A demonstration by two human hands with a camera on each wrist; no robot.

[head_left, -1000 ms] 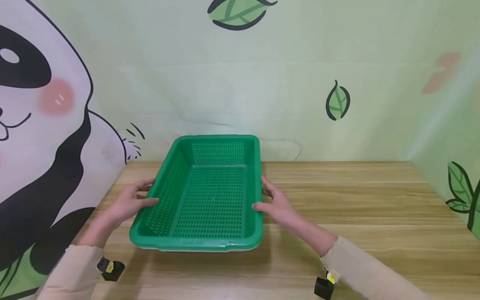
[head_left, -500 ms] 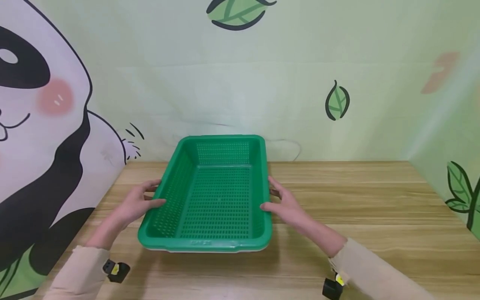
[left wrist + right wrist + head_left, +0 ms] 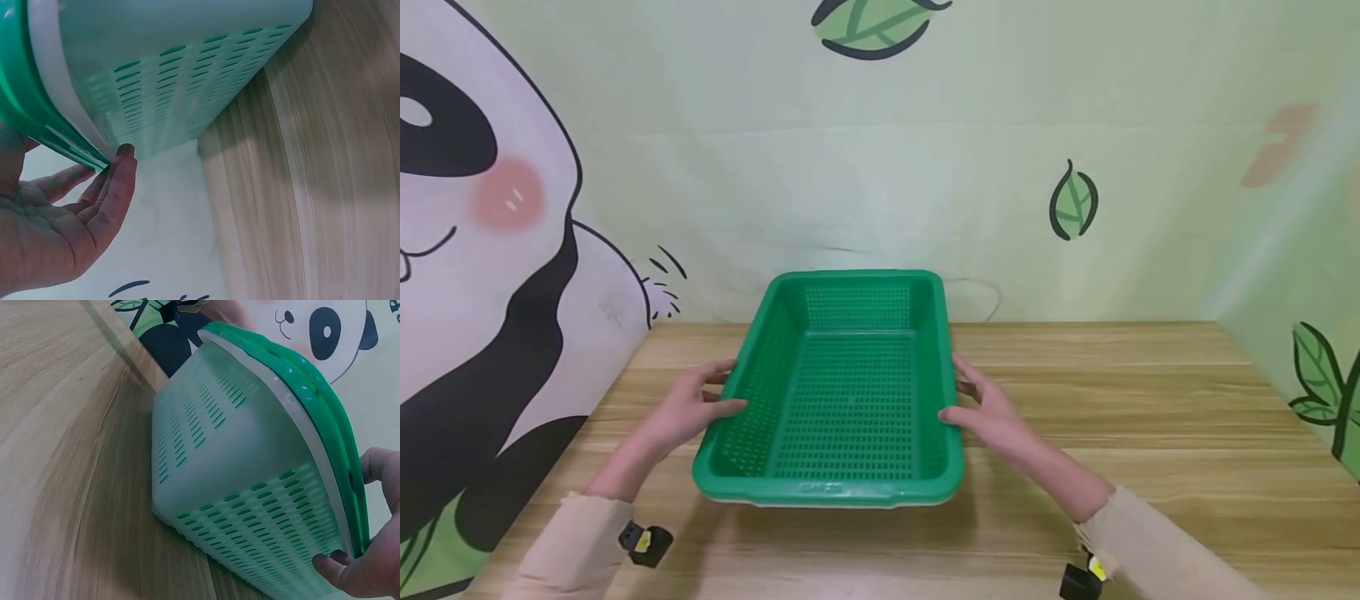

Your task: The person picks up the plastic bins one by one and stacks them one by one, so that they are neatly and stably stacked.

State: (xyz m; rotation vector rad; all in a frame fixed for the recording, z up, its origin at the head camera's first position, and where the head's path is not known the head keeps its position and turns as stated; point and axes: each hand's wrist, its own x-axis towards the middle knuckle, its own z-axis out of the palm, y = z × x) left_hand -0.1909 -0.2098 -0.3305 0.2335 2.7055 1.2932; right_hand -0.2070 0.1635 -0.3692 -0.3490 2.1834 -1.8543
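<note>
A green plastic basket (image 3: 850,400) with a slotted floor sits nested in a pale, translucent basket (image 3: 237,450), whose white rim (image 3: 53,62) shows just below the green one. My left hand (image 3: 688,408) grips the stack's left rim, thumb over the top and fingers underneath. On the opposite side my right hand (image 3: 996,417) holds the right rim in the same way; its fingertips (image 3: 331,569) press against the pale wall. Nothing lies in the green basket. Whether the stack's bottom touches the table I cannot tell.
The wood-grain table (image 3: 1112,400) reaches back to a green printed backdrop (image 3: 880,167) with a panda (image 3: 497,317) at left and leaves. A small black device (image 3: 651,546) hangs at the left cuff, another black device (image 3: 1081,581) at the right cuff.
Both hands have shifted right together, carrying the nested baskets a short way along the table. Their hold on the rims looks the same.
</note>
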